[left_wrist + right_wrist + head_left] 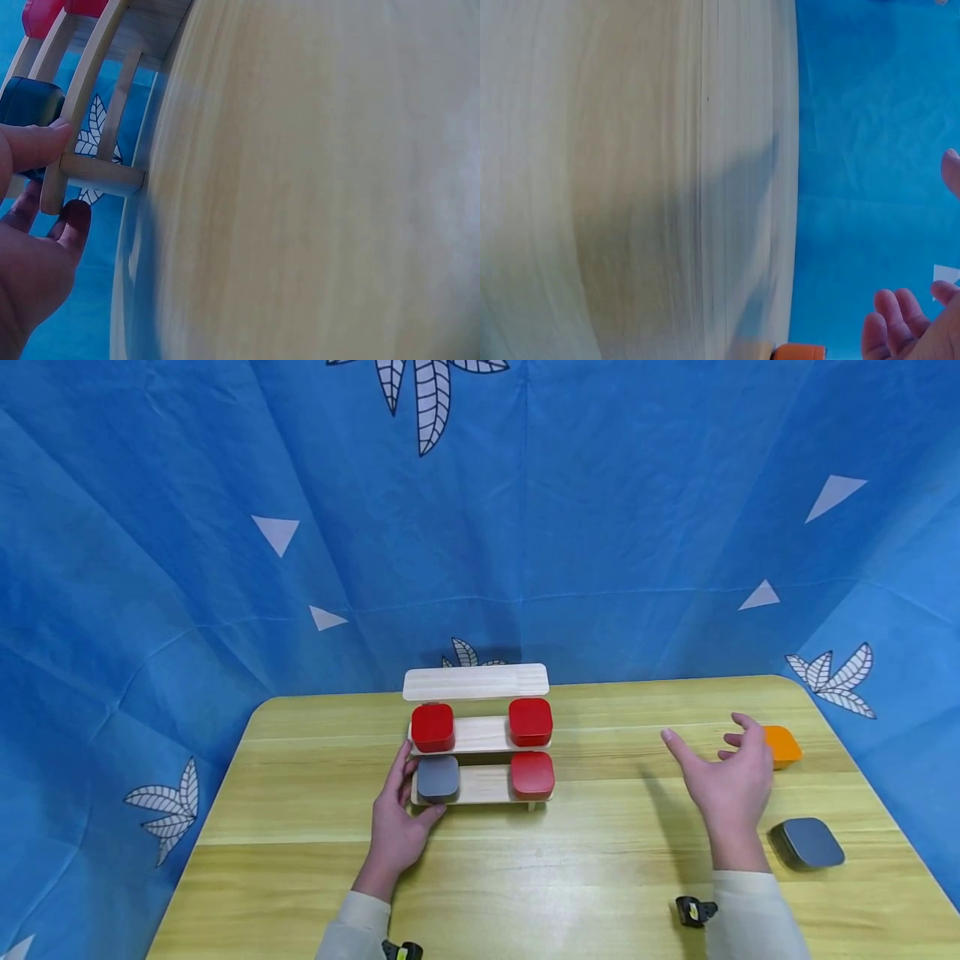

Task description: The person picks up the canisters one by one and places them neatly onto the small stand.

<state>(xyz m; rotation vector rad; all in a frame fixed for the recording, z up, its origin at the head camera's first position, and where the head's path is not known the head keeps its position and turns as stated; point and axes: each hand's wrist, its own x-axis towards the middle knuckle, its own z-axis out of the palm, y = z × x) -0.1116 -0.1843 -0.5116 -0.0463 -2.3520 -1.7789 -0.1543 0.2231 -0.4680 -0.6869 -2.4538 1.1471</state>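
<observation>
A small wooden tiered rack [483, 734] stands at the back of the table. On its lower tier, at the left end, sits a grey square tin [438, 778] with rounded corners. My left hand [400, 829] grips this tin, thumb at the front and fingers round its left and far side. In the left wrist view the thumb [37, 144] lies along the dark tin [31, 102], its tip by a rack rail. A red tin [532, 776] is at that tier's right end. My right hand [731, 783] hovers with spread fingers, holding nothing, just left of an orange tin [782, 747].
Two more red tins, one left [432, 728] and one right [530, 722], stand on the middle tier. The top tier [476, 682] is bare pale wood. Another grey tin [807, 843] lies at the table's right. A blue patterned cloth [600, 527] hangs behind the table.
</observation>
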